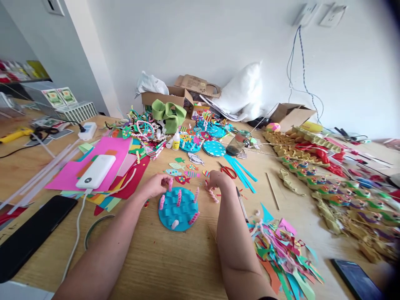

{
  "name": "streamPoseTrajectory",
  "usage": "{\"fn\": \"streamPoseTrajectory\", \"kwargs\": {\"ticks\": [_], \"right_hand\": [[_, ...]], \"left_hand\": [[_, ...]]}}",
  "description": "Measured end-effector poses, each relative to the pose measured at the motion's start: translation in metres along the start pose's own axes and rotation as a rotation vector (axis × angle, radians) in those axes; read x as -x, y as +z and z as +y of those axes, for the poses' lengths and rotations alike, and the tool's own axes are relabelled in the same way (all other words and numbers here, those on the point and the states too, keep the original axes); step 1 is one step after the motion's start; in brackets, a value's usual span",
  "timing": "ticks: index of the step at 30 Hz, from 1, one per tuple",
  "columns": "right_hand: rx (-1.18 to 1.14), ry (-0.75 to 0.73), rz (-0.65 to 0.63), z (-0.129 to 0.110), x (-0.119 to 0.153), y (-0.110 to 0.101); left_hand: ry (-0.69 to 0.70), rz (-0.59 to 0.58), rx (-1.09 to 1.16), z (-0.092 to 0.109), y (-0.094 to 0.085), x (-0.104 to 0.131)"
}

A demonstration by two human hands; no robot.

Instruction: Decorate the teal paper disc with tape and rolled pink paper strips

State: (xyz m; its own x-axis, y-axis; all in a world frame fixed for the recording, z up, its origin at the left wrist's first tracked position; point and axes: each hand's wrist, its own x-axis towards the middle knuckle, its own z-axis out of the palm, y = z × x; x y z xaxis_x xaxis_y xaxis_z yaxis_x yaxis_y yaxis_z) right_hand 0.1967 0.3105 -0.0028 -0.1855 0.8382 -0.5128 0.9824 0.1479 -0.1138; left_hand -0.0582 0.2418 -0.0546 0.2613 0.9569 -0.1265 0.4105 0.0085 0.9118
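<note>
A round blue disc (178,210) with a woven-looking surface lies on the table between my arms. Several pink twisted pieces (179,198) stand or lean on it. At its upper left edge, my left hand (158,184) is closed on an upright pink twisted piece (170,184). Right of the disc, my right hand (218,181) has its fingers curled down beside a pink-and-white twisted strand (213,196); whether they grip it is hard to tell. Paper fish (182,179) lie just beyond the disc.
Red-handled scissors (229,171) and blue strips (242,173) lie behind my right hand. Colourful paper scraps (284,254) are heaped at the right. A white power bank (96,171) rests on pink paper at the left. A glue bottle (176,141) stands farther back.
</note>
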Motion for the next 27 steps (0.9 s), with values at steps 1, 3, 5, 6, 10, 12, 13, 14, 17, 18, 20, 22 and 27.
{"fn": "streamPoseTrajectory", "kwargs": {"ticks": [1,3,5,6,10,12,13,14,17,18,20,22,27], "right_hand": [[-0.011,-0.013,-0.007,0.000,-0.001,0.001],[-0.038,-0.041,-0.006,0.001,-0.001,0.001],[-0.071,-0.076,0.031,0.001,0.004,-0.004],[-0.093,-0.101,0.065,0.001,0.008,-0.007],[-0.228,-0.246,0.251,-0.003,0.023,-0.020],[-0.403,-0.339,0.371,-0.005,0.029,-0.024],[-0.516,-0.385,0.424,-0.007,0.031,-0.025],[-0.633,-0.431,0.467,-0.009,0.032,-0.026],[-0.891,-0.555,0.488,-0.017,0.038,-0.028],[-0.947,-0.598,0.467,-0.021,0.041,-0.028],[-1.040,-0.673,0.408,-0.031,0.049,-0.029],[-1.126,-0.738,0.354,-0.042,0.057,-0.030],[-1.256,-0.845,0.243,-0.064,0.072,-0.029]], "left_hand": [[-0.002,0.007,-0.004,0.002,0.000,0.001],[-0.010,0.015,-0.018,0.007,-0.001,0.003],[-0.019,0.031,-0.035,0.011,-0.002,0.004],[-0.024,0.052,-0.043,0.013,-0.002,0.005],[-0.049,0.197,-0.050,0.014,-0.002,0.004],[-0.036,0.281,-0.036,0.012,-0.005,0.003],[-0.021,0.334,-0.020,0.012,-0.007,0.002],[0.002,0.396,0.001,0.014,-0.009,0.003],[0.105,0.606,0.087,0.028,-0.015,0.009],[0.140,0.664,0.111,0.037,-0.015,0.013],[0.176,0.659,0.162,0.058,-0.012,0.023],[0.201,0.578,0.161,0.081,-0.006,0.032],[0.241,0.417,0.164,0.115,0.009,0.043]]}}
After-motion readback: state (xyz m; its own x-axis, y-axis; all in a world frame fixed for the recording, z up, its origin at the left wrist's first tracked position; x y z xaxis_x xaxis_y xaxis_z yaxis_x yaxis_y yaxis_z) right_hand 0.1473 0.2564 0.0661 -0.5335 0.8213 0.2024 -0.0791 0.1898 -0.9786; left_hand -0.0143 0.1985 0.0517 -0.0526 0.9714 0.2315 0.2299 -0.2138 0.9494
